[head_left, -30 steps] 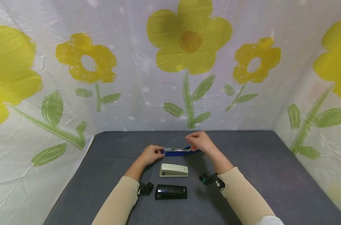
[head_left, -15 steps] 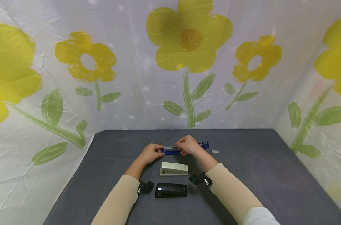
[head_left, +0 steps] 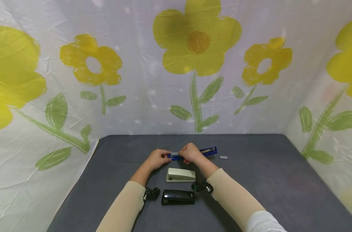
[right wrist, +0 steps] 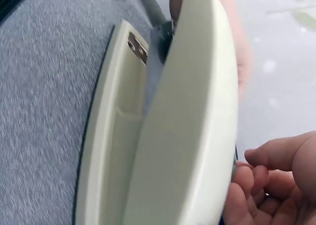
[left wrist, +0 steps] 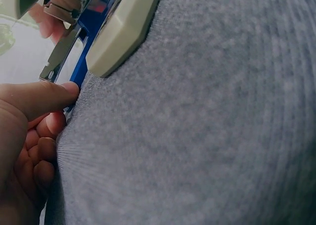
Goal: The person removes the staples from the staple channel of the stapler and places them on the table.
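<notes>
A blue stapler (head_left: 209, 150) lies opened out at the far side of the table, its top swung over to the right. My left hand (head_left: 156, 159) pinches its left end between thumb and fingers; in the left wrist view the thumb (left wrist: 64, 90) presses beside the metal magazine (left wrist: 60, 57). Over the stapler's middle, my right hand (head_left: 191, 153) has its fingers curled onto the magazine area, hiding that part. The right fingertips (right wrist: 242, 178) sit mostly behind a cream stapler in the right wrist view. A small grey staple strip (head_left: 223, 157) lies right of the blue stapler.
The cream stapler (head_left: 180, 175) stands just nearer than the blue one, below both hands. Nearer again is a black stapler (head_left: 178, 197). The dark grey tabletop (head_left: 251, 180) ends at a flower-printed curtain (head_left: 135, 96) behind and at the sides.
My right hand has moved left from the stapler's raised top to its middle, uncovering the staple strip on the table. The top now lies farther right. My left hand keeps its hold.
</notes>
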The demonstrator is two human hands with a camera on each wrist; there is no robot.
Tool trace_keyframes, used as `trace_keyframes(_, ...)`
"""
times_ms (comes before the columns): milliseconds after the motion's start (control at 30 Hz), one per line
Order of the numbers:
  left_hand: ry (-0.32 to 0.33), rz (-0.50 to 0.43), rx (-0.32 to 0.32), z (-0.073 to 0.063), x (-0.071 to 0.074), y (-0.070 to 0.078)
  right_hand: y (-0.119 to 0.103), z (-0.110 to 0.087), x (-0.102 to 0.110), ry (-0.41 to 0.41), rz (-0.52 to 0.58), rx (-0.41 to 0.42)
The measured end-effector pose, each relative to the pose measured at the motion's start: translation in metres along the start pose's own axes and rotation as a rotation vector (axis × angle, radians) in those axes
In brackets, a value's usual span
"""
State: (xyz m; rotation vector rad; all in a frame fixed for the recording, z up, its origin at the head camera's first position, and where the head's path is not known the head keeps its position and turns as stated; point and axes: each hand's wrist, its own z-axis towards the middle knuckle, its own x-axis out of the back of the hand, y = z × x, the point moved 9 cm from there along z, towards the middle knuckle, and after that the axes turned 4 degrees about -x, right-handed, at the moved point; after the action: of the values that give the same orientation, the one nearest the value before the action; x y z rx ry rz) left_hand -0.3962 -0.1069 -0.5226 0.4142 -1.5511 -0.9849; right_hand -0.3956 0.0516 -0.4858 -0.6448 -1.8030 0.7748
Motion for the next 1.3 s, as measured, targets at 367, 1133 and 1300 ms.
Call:
trace_keyframes(367, -0.005, 0.002, -0.016, 0.0, 0.0, 0.0, -0.001, -0.002, 0.0, 0.041, 0.034, 0.006)
trace_keyframes(1133, -0.009, 0.018, -0.056, 0.002, -0.002, 0.004, 0.0, 0.0, 0.008, 0.052, 0.275, -0.02)
trace_keyframes(1300, 0.003, 0.04, -0.064, 0.001, 0.0, 0.002, -0.003, -0.005, 0.019, 0.016, 0.352, -0.022)
